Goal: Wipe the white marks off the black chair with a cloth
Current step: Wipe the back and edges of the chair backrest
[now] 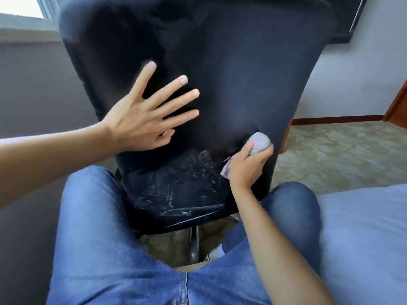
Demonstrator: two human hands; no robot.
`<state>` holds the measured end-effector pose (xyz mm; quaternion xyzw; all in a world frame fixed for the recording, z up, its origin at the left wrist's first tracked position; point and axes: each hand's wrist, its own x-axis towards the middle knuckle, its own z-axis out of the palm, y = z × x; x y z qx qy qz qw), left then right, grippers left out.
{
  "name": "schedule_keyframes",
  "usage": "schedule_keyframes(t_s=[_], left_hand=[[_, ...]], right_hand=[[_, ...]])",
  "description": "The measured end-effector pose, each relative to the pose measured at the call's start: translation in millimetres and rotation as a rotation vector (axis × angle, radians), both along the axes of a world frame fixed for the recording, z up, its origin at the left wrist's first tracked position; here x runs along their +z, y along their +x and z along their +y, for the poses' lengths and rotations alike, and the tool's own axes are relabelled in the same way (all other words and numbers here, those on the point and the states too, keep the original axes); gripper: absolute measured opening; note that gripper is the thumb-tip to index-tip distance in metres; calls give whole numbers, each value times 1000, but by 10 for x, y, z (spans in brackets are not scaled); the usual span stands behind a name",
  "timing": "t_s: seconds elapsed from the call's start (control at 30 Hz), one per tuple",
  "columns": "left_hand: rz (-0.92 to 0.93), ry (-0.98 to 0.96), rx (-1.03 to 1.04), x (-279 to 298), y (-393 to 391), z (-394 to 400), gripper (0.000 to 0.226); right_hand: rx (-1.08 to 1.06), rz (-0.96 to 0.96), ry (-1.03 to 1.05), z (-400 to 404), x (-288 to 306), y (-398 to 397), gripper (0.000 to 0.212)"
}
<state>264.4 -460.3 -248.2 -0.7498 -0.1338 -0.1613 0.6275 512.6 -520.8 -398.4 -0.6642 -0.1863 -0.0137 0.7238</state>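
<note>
Black chair (220, 73); right hand (246, 170) pressing cloth (258, 143).

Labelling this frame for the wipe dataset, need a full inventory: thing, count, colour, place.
chair: 1, black, centre, backrest facing the camera
white marks: many, white, low on the chair back
cloth: 1, pale grey, bunched against the backrest's lower right
carpet: 1, greenish, right
bed cover: 1, light blue, lower right
window sill: 1, pale, upper left
jeans: 1, blue, bottom
hands: left hand flat on the backrest; right hand grips the cloth
</note>
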Motion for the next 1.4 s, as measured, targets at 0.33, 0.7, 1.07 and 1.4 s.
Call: schedule_keyframes(t_s=[0.33, 0.7, 1.07, 1.4], left_hand=[[-49, -10, 2, -187, 44, 161, 72], [27, 26, 1, 127, -446, 136, 71], [1, 17, -51, 69, -365, 190, 69], [7, 36, -9, 304, -354, 13, 65]], right_hand=[[387, -867, -115, -93, -234, -1321, 49], [219, -167, -174, -225, -81, -1030, 26], [133, -507, -292, -180, -238, -1261, 39], [392, -122, -326, -229, -327, -1787, 29]])
